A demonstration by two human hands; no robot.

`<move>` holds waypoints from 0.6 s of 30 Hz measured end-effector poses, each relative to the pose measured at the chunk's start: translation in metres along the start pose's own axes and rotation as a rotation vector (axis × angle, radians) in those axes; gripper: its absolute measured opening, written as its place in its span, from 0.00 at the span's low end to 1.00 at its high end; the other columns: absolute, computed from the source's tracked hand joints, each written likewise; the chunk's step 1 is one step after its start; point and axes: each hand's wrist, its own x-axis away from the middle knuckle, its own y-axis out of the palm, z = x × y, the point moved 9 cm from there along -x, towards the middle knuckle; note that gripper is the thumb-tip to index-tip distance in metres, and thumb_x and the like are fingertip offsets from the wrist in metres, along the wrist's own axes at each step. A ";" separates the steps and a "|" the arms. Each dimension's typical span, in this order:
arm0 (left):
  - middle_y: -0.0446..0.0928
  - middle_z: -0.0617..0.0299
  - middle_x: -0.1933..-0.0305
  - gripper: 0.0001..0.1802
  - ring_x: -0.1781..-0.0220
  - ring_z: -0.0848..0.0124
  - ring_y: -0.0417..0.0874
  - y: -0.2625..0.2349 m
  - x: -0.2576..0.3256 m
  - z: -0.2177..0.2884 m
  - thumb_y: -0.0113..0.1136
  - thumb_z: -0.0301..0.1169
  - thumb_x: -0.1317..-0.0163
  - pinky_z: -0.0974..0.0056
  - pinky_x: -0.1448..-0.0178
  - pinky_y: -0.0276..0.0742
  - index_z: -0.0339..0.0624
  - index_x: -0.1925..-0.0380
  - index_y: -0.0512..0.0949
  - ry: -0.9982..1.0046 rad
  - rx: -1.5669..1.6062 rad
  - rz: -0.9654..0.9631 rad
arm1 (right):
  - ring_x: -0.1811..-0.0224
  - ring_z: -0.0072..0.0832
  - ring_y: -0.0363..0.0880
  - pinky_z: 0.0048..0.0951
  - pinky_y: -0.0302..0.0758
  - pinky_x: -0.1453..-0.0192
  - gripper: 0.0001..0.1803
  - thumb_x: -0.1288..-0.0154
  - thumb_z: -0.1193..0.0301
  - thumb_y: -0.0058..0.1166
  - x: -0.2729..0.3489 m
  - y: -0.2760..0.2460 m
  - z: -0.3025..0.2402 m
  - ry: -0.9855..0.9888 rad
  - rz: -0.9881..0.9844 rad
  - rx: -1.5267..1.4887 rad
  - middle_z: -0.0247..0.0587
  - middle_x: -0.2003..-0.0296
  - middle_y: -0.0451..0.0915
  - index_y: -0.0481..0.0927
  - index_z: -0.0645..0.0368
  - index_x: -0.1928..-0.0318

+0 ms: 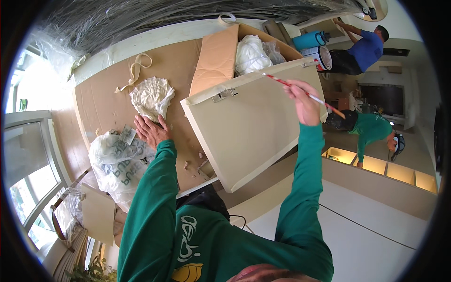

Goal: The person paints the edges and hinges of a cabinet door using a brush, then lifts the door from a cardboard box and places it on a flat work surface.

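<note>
Red-and-white stick (280,82) sits pinched in my right fingers (295,90) over the panel (249,127), perhaps for fine control; my left fingers (142,124) spread loosely by the bundle (151,97) on the surface (105,94), maybe for balance.

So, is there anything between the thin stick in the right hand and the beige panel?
Nothing visible. The thin stick, in the right hand, appears over the beige panel, its tip by the far edge; I cannot tell whether it touches. The cardboard box lies beyond that edge, not between.
</note>
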 end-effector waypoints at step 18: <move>0.57 0.51 0.14 0.41 0.12 0.56 0.55 0.003 0.000 -0.002 0.51 0.58 0.22 0.46 0.13 0.49 0.37 0.23 0.66 0.002 0.011 -0.014 | 0.52 0.40 0.81 0.41 0.76 0.47 0.31 0.34 0.80 0.65 0.127 0.211 -0.042 -0.393 0.162 0.820 0.43 0.52 0.83 0.78 0.64 0.30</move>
